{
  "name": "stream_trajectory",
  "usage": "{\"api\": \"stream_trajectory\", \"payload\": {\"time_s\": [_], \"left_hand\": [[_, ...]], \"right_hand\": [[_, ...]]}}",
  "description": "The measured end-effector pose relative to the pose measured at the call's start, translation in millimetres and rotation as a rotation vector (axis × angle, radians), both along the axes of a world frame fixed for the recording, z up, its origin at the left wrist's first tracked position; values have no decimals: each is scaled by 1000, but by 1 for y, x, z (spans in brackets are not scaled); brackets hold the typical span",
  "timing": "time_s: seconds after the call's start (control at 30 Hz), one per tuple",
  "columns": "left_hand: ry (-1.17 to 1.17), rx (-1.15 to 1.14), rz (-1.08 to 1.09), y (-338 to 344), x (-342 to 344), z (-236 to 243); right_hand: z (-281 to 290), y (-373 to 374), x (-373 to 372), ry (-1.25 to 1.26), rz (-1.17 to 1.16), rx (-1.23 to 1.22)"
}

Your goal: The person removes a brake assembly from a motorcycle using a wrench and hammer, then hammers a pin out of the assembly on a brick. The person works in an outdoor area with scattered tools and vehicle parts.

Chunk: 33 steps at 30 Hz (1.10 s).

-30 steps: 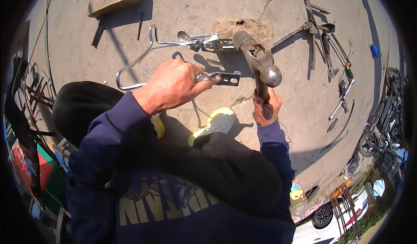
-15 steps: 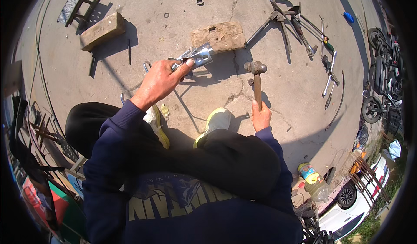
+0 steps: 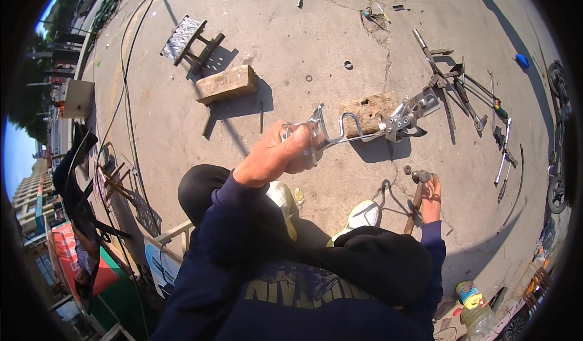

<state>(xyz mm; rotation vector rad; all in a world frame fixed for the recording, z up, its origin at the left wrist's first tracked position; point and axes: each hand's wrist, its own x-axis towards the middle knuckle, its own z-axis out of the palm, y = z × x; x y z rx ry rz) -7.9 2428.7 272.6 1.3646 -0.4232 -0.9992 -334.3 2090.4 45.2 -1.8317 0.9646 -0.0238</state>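
Observation:
My left hand (image 3: 280, 151) is closed around one end of a shiny metal kickstand (image 3: 351, 133) made of bent rod, raised above the ground. Its far end carries a spring and slotted bracket plates, which partly cover a wooden block (image 3: 363, 111). Low on the right, my right hand (image 3: 432, 196) has its fingers curled beside the head of a hammer (image 3: 415, 202). The wooden handle slants down toward my knee. Part of this grip is hidden. Between my shoes and the hammer, the kickstand casts a bent shadow.
A second wooden block (image 3: 227, 85) and a small stool (image 3: 184, 38) stand far left. Long metal tools (image 3: 452, 85) and wrenches (image 3: 505, 153) lie on the right. Small metal rings (image 3: 348, 65) dot the concrete. A cable (image 3: 126, 92) runs along the left.
My left hand has swung the kickstand out to the right, its bracket end now pointing away. My right hand has shifted from the handle's end to near the hammer head. The view has turned left.

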Motion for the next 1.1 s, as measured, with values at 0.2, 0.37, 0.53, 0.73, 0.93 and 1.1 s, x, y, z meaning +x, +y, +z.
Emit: {"api": "stream_trajectory", "payload": {"time_s": [0.2,0.37,0.53,0.73,0.93,1.1], "left_hand": [[137,-347,-87,-37,3,-26],[328,-867,-243,-44,10,-48],[479,-1031,-271,-60,4,-45],[561,-1065,-261,-59,-2,-46],[552,-870,-186,-60,-3,-44],[395,-899,-90,-47,2,-25]], "right_hand": [[211,10,128,-465,329,319],[280,37,134,-363,306,119],[299,50,122,-396,173,-19],[301,54,135,-467,153,-52],[295,54,133,-458,60,168],[265,31,169,-524,260,234]]}}
